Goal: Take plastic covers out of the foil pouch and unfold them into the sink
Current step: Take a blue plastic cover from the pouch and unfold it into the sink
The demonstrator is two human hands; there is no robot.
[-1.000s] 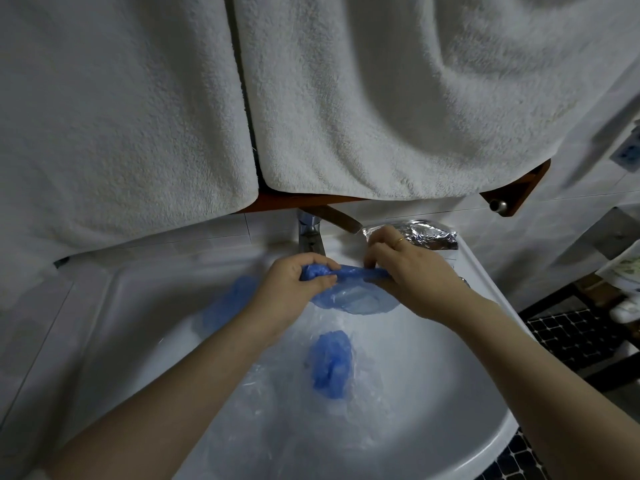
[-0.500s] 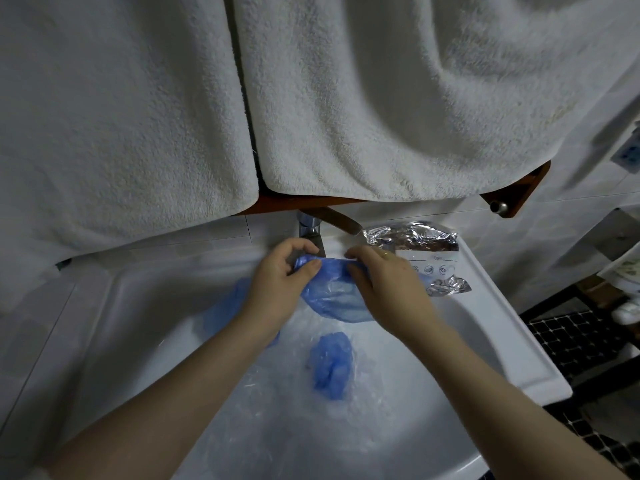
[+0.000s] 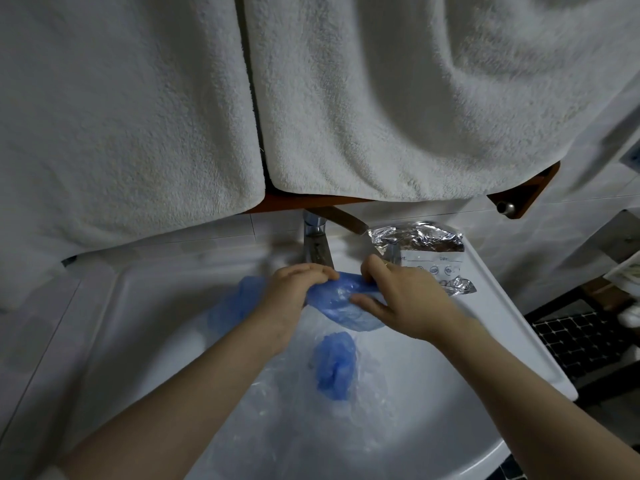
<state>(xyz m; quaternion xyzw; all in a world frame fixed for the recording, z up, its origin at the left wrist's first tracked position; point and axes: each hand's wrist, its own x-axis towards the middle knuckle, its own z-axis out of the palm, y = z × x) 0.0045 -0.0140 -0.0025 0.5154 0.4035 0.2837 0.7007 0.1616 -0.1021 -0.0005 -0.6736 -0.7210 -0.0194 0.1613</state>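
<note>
Over the white sink (image 3: 114, 327), both hands hold one blue plastic cover (image 3: 341, 301) just below the tap. My left hand (image 3: 294, 289) grips its left end with curled fingers. My right hand (image 3: 398, 299) pinches its right part between thumb and fingers. The cover sags in a half-open pouch shape between them. A bunched blue cover (image 3: 334, 365) lies lower in the basin on clear crinkled plastic. Another blue cover (image 3: 235, 303) lies at the basin's left, partly hidden by my left wrist. The silver foil pouch (image 3: 422, 247) rests on the sink's right rim.
A chrome tap (image 3: 317, 244) stands right behind the hands. Two white towels (image 3: 398, 98) hang from a brown wooden rail above the sink. Dark mosaic floor tiles (image 3: 581, 341) show at the right, past the sink's edge.
The hands have shifted slightly right and spread a little apart, stretching the blue cover wider. My right hand moved off the foil pouch a second ago, leaving it uncovered on the rim.
</note>
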